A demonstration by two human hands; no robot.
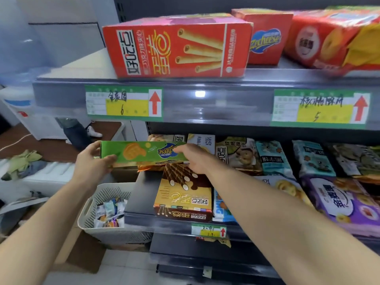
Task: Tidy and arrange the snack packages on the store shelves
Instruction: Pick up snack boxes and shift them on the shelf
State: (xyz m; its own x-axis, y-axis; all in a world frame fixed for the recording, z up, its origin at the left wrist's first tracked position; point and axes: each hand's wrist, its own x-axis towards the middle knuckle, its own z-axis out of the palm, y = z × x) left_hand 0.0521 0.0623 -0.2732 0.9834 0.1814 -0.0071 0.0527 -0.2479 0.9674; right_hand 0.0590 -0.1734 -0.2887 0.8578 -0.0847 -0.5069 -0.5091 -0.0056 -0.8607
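A long green snack box (139,153) is held level in front of the middle shelf's left end. My left hand (92,161) grips its left end and my right hand (193,159) grips its right end from above. Just below it a brown and gold wafer-roll box (183,194) lies on the middle shelf (139,204). On the top shelf (205,95) a big red egg-roll box (176,46) lies on its side, with a smaller red cheese-cracker box (265,36) behind it.
Teal, purple and tan snack bags (314,161) fill the middle shelf to the right. A grey slotted basket (104,212) with small packets stands on the floor left of the shelving. Red bags (333,38) lie at the top right. Price labels (123,103) hang on the shelf edges.
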